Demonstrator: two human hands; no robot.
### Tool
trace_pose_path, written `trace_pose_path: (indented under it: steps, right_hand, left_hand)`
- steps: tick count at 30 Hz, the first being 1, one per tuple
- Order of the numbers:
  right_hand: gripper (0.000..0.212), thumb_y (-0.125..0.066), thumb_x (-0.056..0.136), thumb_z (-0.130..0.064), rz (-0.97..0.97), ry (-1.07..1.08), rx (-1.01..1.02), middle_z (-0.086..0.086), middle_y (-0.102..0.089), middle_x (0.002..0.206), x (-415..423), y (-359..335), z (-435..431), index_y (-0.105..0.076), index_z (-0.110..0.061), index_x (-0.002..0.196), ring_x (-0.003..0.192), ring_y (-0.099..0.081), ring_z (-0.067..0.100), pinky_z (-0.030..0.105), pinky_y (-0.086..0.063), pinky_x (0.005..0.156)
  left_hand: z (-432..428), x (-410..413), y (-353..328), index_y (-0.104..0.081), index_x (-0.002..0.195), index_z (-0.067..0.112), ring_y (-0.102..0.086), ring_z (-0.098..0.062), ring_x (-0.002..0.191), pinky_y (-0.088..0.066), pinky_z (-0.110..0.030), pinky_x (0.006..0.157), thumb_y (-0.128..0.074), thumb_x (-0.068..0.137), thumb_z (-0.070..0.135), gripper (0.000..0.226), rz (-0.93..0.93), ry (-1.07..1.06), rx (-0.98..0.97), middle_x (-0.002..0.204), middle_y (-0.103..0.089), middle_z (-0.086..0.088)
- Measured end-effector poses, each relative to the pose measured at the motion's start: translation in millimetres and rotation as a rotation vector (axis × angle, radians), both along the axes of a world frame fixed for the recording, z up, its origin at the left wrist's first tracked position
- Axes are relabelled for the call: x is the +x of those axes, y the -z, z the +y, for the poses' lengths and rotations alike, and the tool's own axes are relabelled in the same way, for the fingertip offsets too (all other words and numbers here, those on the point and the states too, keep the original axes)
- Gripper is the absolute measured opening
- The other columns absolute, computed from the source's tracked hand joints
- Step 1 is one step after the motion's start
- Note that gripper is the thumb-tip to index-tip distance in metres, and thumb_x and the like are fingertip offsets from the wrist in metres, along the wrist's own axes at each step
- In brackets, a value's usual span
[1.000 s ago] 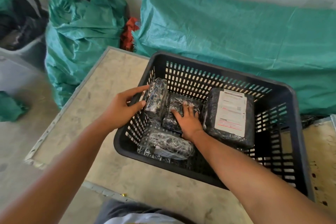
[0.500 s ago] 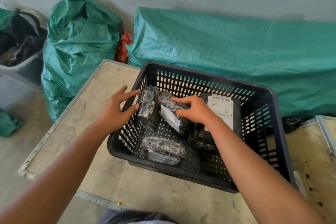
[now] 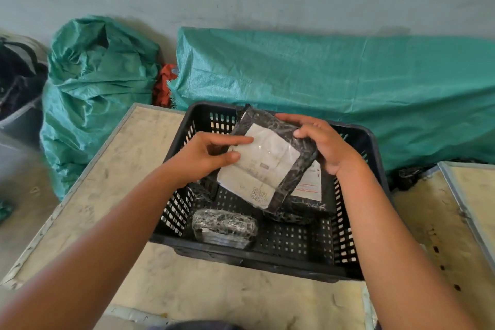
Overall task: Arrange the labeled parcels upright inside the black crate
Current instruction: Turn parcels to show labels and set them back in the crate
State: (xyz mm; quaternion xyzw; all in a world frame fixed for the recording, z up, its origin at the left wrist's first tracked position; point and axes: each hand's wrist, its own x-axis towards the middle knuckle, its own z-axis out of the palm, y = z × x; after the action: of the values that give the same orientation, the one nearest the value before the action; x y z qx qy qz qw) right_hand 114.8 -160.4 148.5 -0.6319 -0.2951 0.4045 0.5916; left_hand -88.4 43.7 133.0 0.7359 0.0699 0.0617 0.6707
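Observation:
A black slotted crate (image 3: 356, 236) stands on a beige table top. Both hands hold one black-wrapped parcel (image 3: 270, 161) with a big white label, lifted above the crate and tilted. My left hand (image 3: 206, 158) pinches its left edge; my right hand (image 3: 318, 142) grips its top right corner. On the crate floor lies a small wrapped parcel (image 3: 223, 228) near the front. A larger labeled parcel (image 3: 308, 195) rests at the right, partly hidden behind the held one. Another dark parcel (image 3: 203, 190) sits at the crate's left wall, mostly covered by my left hand.
The beige table top (image 3: 214, 295) has a metal rim. A second board (image 3: 455, 222) adjoins on the right. Green woven sacks (image 3: 96, 88) and a long green-covered bundle (image 3: 348, 83) line the wall behind. A grey bin (image 3: 18, 104) stands at far left.
My right hand lifted the middle parcel out from the crate floor and turned its label toward me. My left hand left the upright parcel at the left wall and took the lifted parcel's edge.

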Motion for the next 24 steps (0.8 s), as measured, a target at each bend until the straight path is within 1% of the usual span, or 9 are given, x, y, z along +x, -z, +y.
trace_pose_path:
  steps: [3,7,9,12,14,16,18,21,24]
  right_hand:
    - [0.034,-0.068,0.085,-0.029,-0.021,0.15,-0.009,0.0,-0.079,0.11,3.0,7.0,-1.5,-0.077,-0.036,0.117,0.092,-0.075,0.013,0.027,-0.057,0.075]
    - [0.059,-0.077,0.078,-0.056,-0.297,0.214,-0.209,-0.01,-0.044,0.157,-14.3,33.0,6.5,-0.053,-0.063,0.131,0.137,-0.042,0.011,0.045,-0.035,0.107]
    - [0.075,-0.079,0.082,-0.041,-0.352,0.171,-0.313,-0.011,-0.035,0.163,-31.4,54.2,19.1,-0.043,-0.051,0.147,0.144,-0.034,0.014,0.041,-0.035,0.109]
    - [0.082,-0.075,0.091,-0.011,-0.399,0.123,-0.422,0.002,-0.038,0.159,-55.9,84.6,45.6,-0.033,-0.027,0.159,0.132,-0.047,0.019,0.019,-0.047,0.092]
    - [0.087,-0.071,0.091,-0.003,-0.431,0.112,-0.5,0.014,-0.024,0.165,-62.9,99.7,63.1,-0.025,-0.024,0.162,0.132,-0.051,0.028,0.025,-0.052,0.092]
    - [0.095,-0.071,0.09,-0.004,-0.46,0.061,-0.619,0.019,0.012,0.169,-64.2,112.3,76.4,-0.016,-0.027,0.164,0.139,-0.045,0.04,0.036,-0.052,0.099]
    - [0.1,-0.072,0.089,-0.006,-0.49,-0.015,-0.739,0.02,0.03,0.164,-64.1,125.8,82.6,-0.009,-0.028,0.164,0.14,-0.042,0.045,0.041,-0.05,0.104]
    - [0.098,-0.072,0.092,-0.014,-0.542,-0.111,-0.826,0.026,0.028,0.163,-58.6,142.0,85.1,-0.006,-0.019,0.164,0.138,-0.046,0.043,0.035,-0.045,0.109]
    - [0.097,-0.071,0.092,-0.015,-0.539,-0.122,-0.852,0.032,0.017,0.165,-51.7,153.3,86.2,-0.007,-0.013,0.164,0.146,-0.036,0.043,0.03,-0.035,0.113]
  left_hand:
    - [0.0,10.1,15.9,-0.074,0.121,0.036,-0.064,-0.015,0.12,-0.057,-0.032,0.093,-0.071,0.087,0.019,0.038,0.004,-0.059,-0.081,0.13,-0.07,0.007]
    - [8.0,23.1,47.4,-0.069,0.126,0.043,-0.068,-0.015,0.113,-0.057,-0.034,0.094,-0.068,0.094,0.013,0.045,0.098,-0.214,-0.121,0.129,-0.069,0.0]
    - [10.9,31.4,63.3,-0.065,0.131,0.04,-0.068,-0.016,0.11,-0.059,-0.035,0.091,-0.066,0.097,0.009,0.046,0.196,-0.302,-0.035,0.134,-0.065,-0.001]
    - [10.9,41.2,84.1,-0.059,0.14,0.036,-0.068,-0.016,0.094,-0.059,-0.022,0.067,-0.061,0.1,0.011,0.047,0.373,-0.355,0.125,0.138,-0.06,-0.003]
    - [11.8,44.6,94.4,-0.049,0.147,0.038,-0.064,-0.013,0.076,-0.05,-0.016,0.051,-0.058,0.102,0.013,0.053,0.471,-0.321,0.255,0.133,-0.06,-0.004]
    - [13.5,46.0,102.6,-0.03,0.157,0.039,-0.064,-0.018,0.08,-0.055,-0.025,0.06,-0.06,0.1,0.013,0.069,0.548,-0.19,0.399,0.13,-0.06,-0.005]
    - [13.3,48.0,111.7,-0.008,0.161,0.034,-0.066,-0.025,0.099,-0.058,-0.038,0.085,-0.067,0.095,0.01,0.092,0.62,-0.021,0.496,0.132,-0.061,-0.009]
    - [8.0,56.7,125.9,0.009,0.161,0.024,-0.061,-0.029,0.112,-0.053,-0.04,0.096,-0.076,0.088,0.013,0.113,0.709,0.122,0.697,0.132,-0.06,-0.014]
    - [5.4,68.9,132.5,-0.004,0.162,0.017,-0.048,-0.036,0.131,-0.042,-0.044,0.108,-0.082,0.083,0.018,0.111,0.733,0.08,0.79,0.144,-0.048,-0.018]
